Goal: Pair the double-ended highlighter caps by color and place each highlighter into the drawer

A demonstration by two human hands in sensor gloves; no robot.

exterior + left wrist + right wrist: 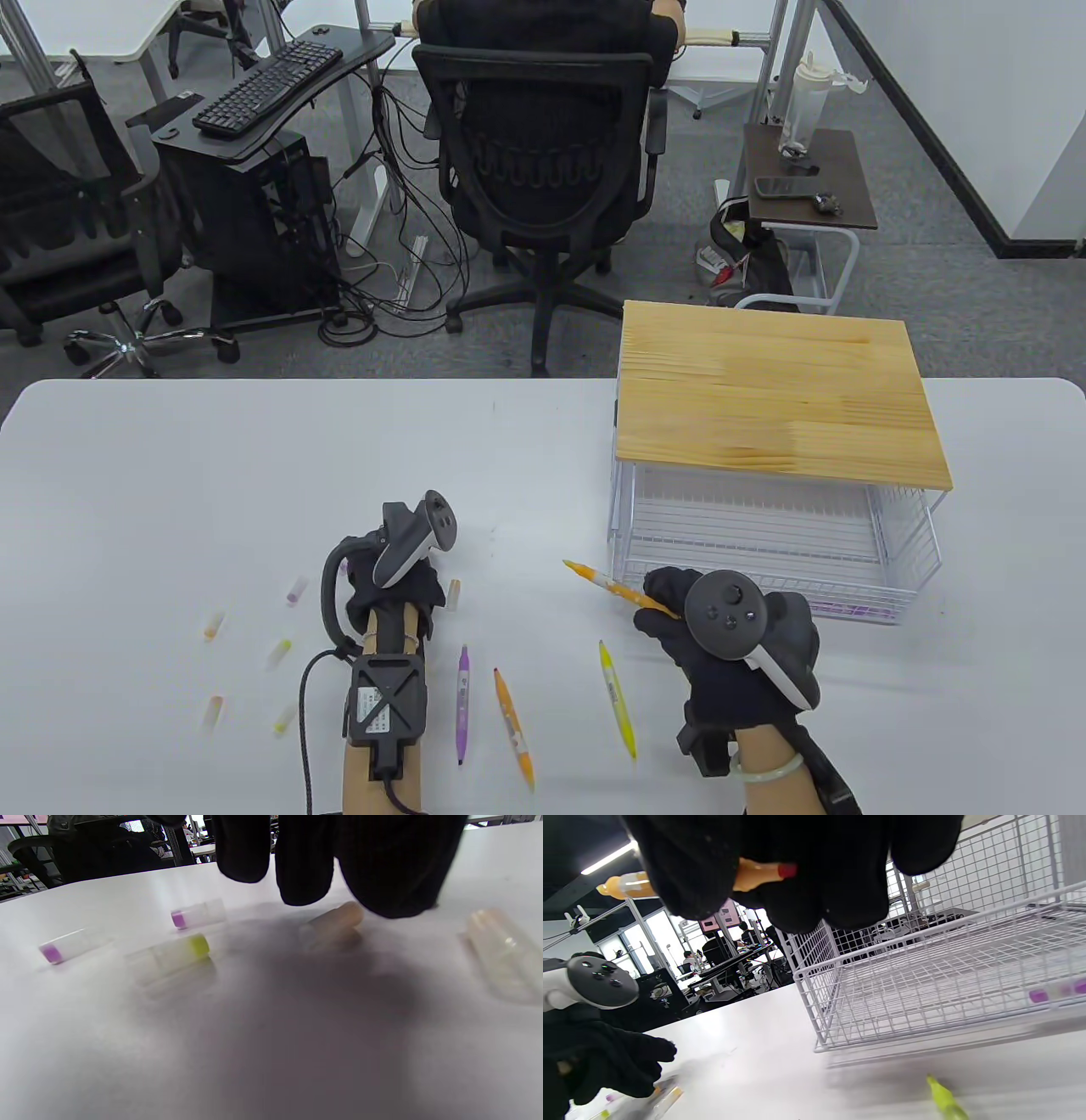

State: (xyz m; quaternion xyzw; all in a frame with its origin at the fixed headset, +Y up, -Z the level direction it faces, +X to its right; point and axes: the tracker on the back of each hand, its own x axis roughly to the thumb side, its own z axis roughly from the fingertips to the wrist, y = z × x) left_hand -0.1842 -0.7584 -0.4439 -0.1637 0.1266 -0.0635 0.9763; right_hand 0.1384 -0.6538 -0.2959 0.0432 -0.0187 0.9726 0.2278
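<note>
White table (pixel 212 475), right hand (pixel 721 645) gripping orange highlighter (pixel 612 586) (red tip only wrist-visible), left hand (pixel 399 586) relaxed.

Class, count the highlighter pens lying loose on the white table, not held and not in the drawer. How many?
3: a purple highlighter, an orange highlighter beside it, and a yellow highlighter nearer the right hand. None looks hidden.

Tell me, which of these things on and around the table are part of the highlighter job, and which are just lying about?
Part of the job:
orange highlighter held in the right hand
purple highlighter, second orange highlighter, yellow highlighter
loose caps
wire drawer
left hand

Just lying about:
office chair
keyboard
side table
</note>
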